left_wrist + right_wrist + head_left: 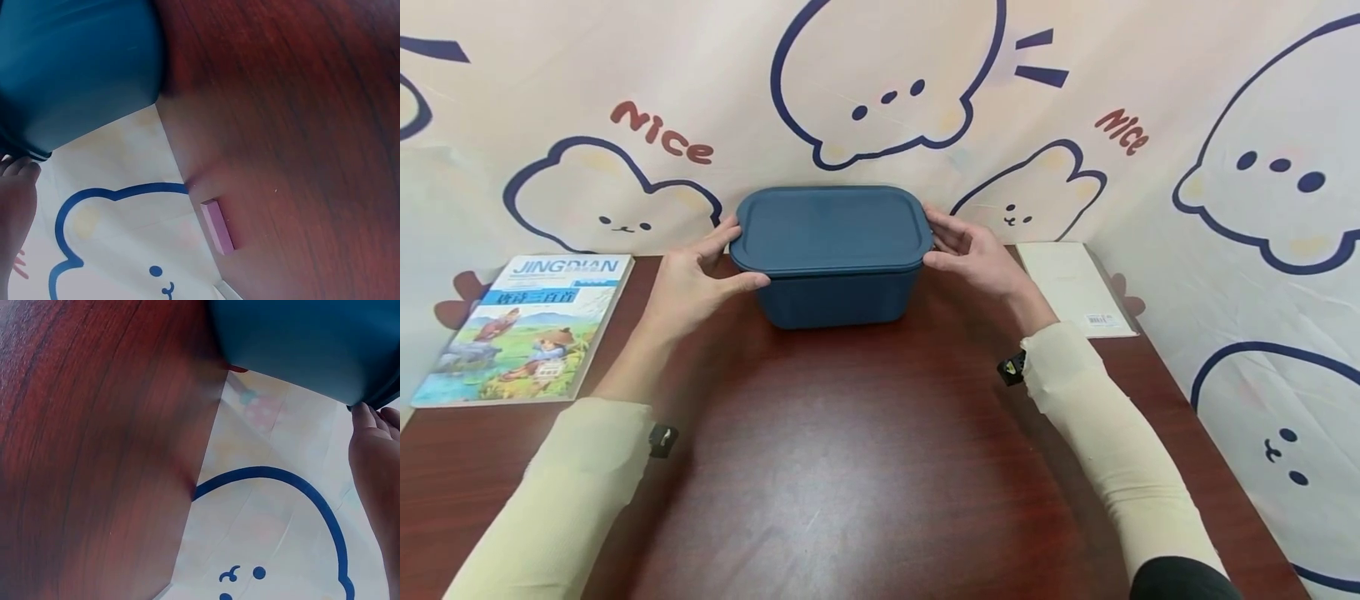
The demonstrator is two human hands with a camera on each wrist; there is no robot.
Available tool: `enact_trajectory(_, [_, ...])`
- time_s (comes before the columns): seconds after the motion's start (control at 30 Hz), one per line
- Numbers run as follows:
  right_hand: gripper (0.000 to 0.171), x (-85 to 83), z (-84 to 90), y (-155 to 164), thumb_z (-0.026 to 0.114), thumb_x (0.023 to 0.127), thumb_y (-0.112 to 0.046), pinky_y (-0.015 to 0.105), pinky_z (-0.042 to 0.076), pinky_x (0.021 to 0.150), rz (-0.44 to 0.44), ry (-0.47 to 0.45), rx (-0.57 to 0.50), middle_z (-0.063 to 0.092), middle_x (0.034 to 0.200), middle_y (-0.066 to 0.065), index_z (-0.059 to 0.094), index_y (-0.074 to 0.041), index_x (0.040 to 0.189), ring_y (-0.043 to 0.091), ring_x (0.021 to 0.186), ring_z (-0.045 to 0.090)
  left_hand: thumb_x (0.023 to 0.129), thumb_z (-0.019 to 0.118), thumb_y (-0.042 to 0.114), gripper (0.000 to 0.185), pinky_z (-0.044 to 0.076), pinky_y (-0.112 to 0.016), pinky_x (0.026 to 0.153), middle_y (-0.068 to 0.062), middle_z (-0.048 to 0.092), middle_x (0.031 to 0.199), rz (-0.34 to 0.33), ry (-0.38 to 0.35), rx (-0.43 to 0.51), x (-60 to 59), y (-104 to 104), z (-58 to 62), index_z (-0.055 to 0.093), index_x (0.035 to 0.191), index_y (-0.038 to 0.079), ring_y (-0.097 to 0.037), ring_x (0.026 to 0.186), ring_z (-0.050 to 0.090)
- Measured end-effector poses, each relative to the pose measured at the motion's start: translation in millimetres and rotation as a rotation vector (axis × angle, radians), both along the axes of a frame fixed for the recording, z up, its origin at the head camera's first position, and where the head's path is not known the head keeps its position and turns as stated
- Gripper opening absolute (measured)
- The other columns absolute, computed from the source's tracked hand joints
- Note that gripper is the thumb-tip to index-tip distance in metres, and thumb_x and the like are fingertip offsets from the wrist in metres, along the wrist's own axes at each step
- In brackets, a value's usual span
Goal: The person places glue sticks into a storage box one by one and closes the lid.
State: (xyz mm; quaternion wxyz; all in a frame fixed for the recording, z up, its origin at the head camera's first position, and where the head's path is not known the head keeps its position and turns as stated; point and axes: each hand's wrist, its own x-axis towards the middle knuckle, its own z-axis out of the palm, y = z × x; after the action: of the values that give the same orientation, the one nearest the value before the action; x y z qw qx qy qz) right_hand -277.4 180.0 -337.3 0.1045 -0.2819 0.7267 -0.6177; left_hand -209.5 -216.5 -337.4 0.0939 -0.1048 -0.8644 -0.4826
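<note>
A dark blue plastic box (838, 296) with a matching lid (831, 227) stands at the back middle of a dark wooden table (850, 467). My left hand (718, 258) grips the lid's left end, thumb under the front rim and fingers at the far corner. My right hand (943, 246) holds the lid's right end the same way. In the left wrist view the box (75, 69) fills the top left, with fingertips (22, 169) just below its rim. The right wrist view shows the box (300, 337) above fingertips (369, 425) that touch its rim.
A colourful picture book (523, 325) lies at the table's left edge, and a white booklet (1075, 287) at the back right. A cartoon-bear cloth (880, 92) hangs close behind and to the right. A small pink block (217, 227) sits by the table's edge.
</note>
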Motion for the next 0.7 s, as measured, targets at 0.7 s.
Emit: enact_trajectory(0.7, [0.072,2.5,-2.3,-1.8,0.069,0.096,-0.005,0.035,0.035,0.116,-0.033,0.008,0.101,0.031,0.164,0.008,0.031,-0.002,0.157,0.021,0.148,0.034,0.080,0.087,0.042,0.089,0.034,-0.044,0.117,0.005,0.039,0.158,0.011,-0.028,-0.074,3.0,-0.5,-9.4,0.045,0.153,0.014,-0.015,0.148,0.033])
